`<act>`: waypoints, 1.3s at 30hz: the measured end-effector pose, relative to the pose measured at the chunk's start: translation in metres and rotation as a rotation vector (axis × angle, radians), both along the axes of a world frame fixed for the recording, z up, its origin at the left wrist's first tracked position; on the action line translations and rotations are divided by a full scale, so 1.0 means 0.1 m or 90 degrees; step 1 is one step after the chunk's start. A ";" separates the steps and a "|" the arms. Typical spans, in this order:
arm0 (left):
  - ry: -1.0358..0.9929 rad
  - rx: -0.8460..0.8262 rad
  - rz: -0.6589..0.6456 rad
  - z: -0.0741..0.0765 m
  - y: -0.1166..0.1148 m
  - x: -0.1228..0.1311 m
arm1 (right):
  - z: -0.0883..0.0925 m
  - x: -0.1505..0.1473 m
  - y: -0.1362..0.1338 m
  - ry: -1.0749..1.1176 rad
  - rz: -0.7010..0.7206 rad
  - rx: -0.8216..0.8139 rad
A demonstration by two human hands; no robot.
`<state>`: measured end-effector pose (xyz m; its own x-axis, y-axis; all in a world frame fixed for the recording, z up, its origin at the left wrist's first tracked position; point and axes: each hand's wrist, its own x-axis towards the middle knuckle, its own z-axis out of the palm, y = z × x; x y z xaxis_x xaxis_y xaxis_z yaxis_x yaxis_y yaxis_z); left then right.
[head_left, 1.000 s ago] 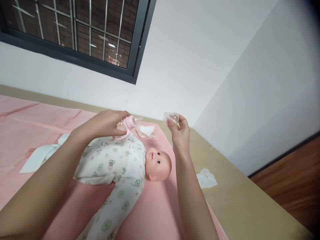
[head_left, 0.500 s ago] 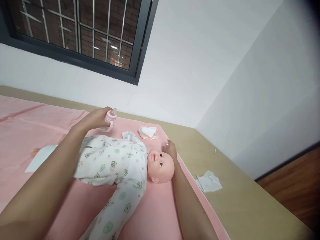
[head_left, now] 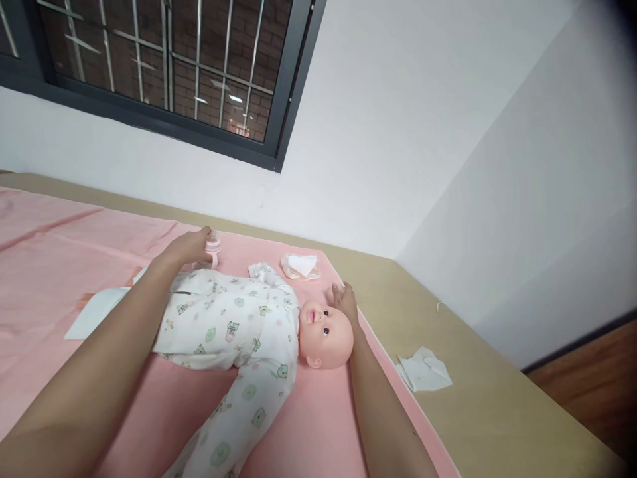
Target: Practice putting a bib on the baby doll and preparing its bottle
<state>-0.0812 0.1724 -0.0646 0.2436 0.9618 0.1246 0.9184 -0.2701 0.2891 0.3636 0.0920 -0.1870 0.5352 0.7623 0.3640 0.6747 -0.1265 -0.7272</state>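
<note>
My left hand [head_left: 192, 247] is closed around a baby bottle [head_left: 213, 247] with a pink collar and handle and a clear top. The bottle is low over the pink blanket, just beyond the doll's body; whether it touches the blanket I cannot tell. The baby doll [head_left: 326, 335] lies on its back in a white patterned outfit [head_left: 223, 318], head to the right. Beside the top of its head, my right hand [head_left: 346, 302] has its fingers curled at a small clear piece [head_left: 330, 292] that looks like a bottle cap, partly hidden by the fingers.
A plastic packet of white tissues [head_left: 301, 265] lies on the pink blanket [head_left: 318, 411] beyond the doll. A crumpled white cloth or tissue [head_left: 425, 370] rests on the wooden surface [head_left: 478, 392] at right. White walls and a barred window [head_left: 169, 66] stand behind.
My left hand has lowered the bottle toward the blanket. My right hand stays by the doll's head, its fingers slightly shifted. The whole view has moved a little.
</note>
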 end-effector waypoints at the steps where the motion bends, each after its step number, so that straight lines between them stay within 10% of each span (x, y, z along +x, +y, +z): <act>1: -0.002 -0.007 -0.003 -0.03 0.02 -0.01 | 0.00 0.00 0.00 0.001 -0.001 -0.003; 12: -0.053 -0.045 -0.047 -0.15 0.15 -0.15 | 0.03 -0.10 -0.05 -0.023 -0.019 -0.025; 18: 0.018 -0.044 0.051 0.17 -0.01 -0.21 | 0.09 -0.16 -0.11 -0.040 -0.031 0.030; 23: 0.076 0.178 0.084 0.48 -0.38 0.06 | 0.24 -0.24 -0.19 -0.098 -0.041 0.166; 27: 0.023 0.230 -0.127 0.56 -0.78 0.63 | 0.32 -0.36 -0.24 -0.175 0.035 0.232; 32: 0.030 -0.045 -0.545 0.57 -0.94 1.31 | 0.31 -0.53 -0.25 -0.205 0.140 0.126; 39: 0.008 -0.329 -0.567 0.44 -0.67 2.03 | 0.34 -0.68 -0.37 -0.088 0.230 0.045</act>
<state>0.1214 0.1052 -0.0203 0.8929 0.3670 -0.2608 0.4497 -0.7002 0.5544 0.2952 0.0550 -0.1534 0.1796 0.8628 0.4725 0.7589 0.1841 -0.6247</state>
